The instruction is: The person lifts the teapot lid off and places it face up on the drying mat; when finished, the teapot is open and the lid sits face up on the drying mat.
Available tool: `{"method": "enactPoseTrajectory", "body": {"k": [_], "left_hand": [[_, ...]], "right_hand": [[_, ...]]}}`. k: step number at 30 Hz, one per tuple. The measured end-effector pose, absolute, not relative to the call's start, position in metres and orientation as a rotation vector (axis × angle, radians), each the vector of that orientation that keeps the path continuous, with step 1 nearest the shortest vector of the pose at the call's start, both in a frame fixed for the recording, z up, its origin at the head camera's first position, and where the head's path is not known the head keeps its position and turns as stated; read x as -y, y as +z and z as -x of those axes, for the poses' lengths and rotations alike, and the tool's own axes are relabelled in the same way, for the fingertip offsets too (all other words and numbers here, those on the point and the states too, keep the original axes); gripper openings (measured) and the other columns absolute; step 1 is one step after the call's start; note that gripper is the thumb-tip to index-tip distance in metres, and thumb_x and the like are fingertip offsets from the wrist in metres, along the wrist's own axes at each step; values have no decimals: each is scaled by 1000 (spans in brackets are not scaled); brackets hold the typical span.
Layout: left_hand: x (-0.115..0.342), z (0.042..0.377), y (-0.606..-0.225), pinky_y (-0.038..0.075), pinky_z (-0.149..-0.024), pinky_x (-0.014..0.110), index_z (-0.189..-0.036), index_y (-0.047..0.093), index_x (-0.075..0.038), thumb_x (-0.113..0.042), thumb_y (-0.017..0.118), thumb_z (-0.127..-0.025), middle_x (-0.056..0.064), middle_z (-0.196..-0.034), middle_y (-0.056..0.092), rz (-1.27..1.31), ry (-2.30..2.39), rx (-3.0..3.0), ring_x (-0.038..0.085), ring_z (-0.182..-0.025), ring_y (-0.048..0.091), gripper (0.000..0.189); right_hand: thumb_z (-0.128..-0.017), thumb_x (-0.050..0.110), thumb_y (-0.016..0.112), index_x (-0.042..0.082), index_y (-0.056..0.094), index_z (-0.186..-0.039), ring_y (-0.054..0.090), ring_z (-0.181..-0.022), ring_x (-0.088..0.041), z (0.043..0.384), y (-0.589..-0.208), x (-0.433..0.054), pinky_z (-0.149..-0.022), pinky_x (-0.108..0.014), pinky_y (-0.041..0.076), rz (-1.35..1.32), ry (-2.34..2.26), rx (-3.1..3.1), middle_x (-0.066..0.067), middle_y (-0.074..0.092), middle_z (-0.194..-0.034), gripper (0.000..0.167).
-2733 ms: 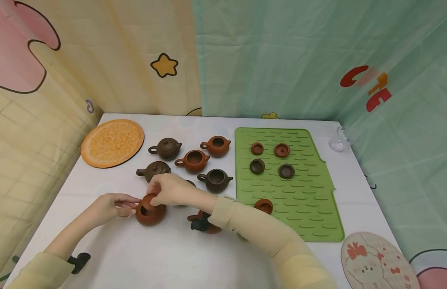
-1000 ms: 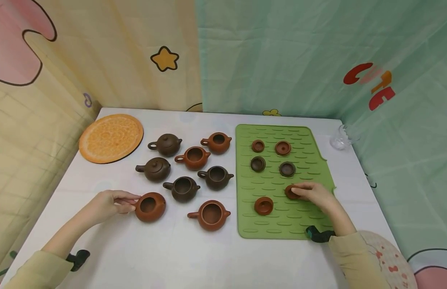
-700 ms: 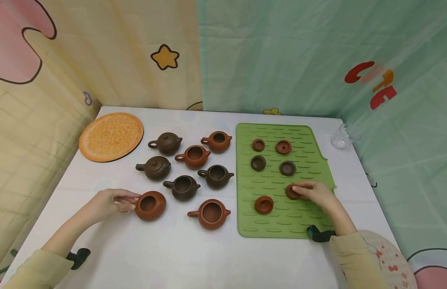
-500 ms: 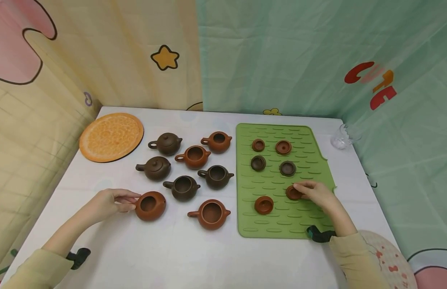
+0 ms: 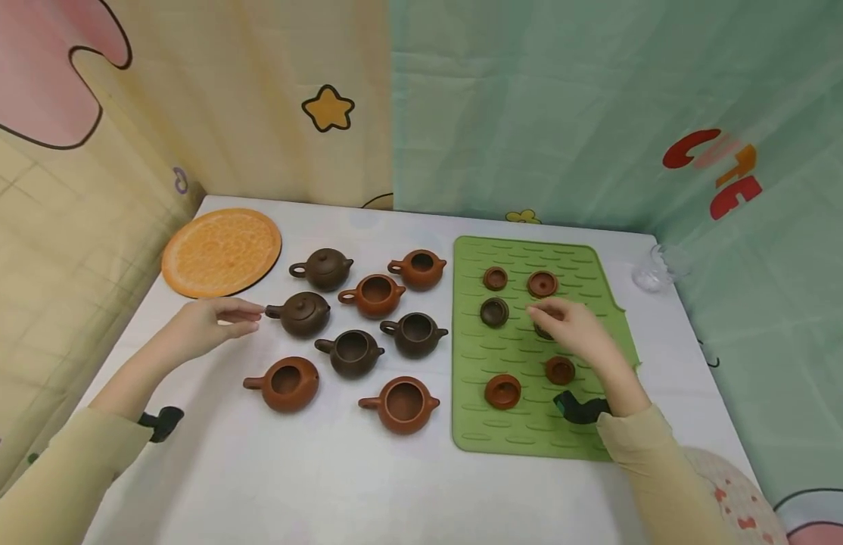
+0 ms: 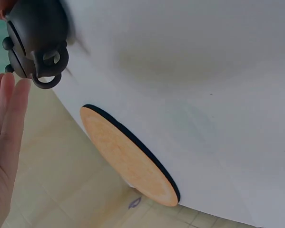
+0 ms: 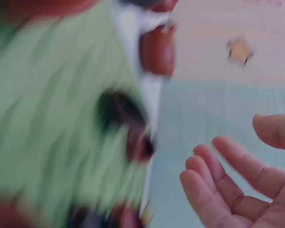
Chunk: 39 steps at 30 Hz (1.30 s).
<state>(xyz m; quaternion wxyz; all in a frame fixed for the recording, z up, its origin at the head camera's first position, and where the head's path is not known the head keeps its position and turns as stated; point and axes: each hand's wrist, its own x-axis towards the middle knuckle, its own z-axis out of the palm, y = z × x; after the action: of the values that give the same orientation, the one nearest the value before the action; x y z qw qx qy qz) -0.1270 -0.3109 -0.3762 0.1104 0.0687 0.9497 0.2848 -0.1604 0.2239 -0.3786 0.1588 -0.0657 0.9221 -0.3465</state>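
My left hand (image 5: 210, 329) reaches toward the handle of a dark brown lidded teapot (image 5: 306, 315), fingertips close to it; whether they touch is unclear. In the left wrist view its fingers (image 6: 11, 123) look straight. Over the green mat (image 5: 483, 431) hovers my right hand (image 5: 571, 331), empty, its fingers loosely bent, partly hiding a dark lid (image 5: 542, 331). Nearer me on the mat lie two reddish lids, one to the right (image 5: 561, 370) and one to the left (image 5: 503, 391). A lidless reddish teapot (image 5: 292, 393) sits nearest below my left hand.
Another dark lidded teapot (image 5: 324, 269) stands farther back. Several lidless teapots, including a dark one (image 5: 353, 356) and a reddish one (image 5: 402, 406), fill the middle. An orange round mat (image 5: 220, 253) lies back left; a clear glass dish (image 5: 656, 269) stands back right.
The reddish teapot's lid was lifted off and laid on the mat. My right hand has let it go and risen; my left hand has released that teapot and moved to the dark one.
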Motion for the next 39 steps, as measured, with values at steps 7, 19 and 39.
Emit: {"method": "enactPoseTrajectory", "body": {"k": [7,19,39], "left_hand": [[306,162,-374,46,-92,56,-124,67,-4,-25,66,-95,20,-119,69,-141,827,-2757,43,-118,57,36],[293,181,-397,50,-78,29,-114,72,-3,-14,71,-90,17,-110,73,-212,858,-2716,31,-103,67,27],[304,185,-410,59,-74,30,-117,68,3,-8,69,-90,14,-101,75,-108,1012,-2575,7,-85,66,29]], "right_hand": [[-101,35,54,11,63,-130,60,-117,-30,192,-358,-136,-98,-48,48,482,-1088,-2510,-13,65,-128,38],[-99,28,60,15,70,-121,61,-115,-18,223,-373,6,-98,-32,48,779,-998,-2390,-3,69,-122,28],[-94,24,67,15,73,-118,64,-110,-12,219,-391,113,-90,-19,49,879,-595,-2496,3,72,-117,26]]}}
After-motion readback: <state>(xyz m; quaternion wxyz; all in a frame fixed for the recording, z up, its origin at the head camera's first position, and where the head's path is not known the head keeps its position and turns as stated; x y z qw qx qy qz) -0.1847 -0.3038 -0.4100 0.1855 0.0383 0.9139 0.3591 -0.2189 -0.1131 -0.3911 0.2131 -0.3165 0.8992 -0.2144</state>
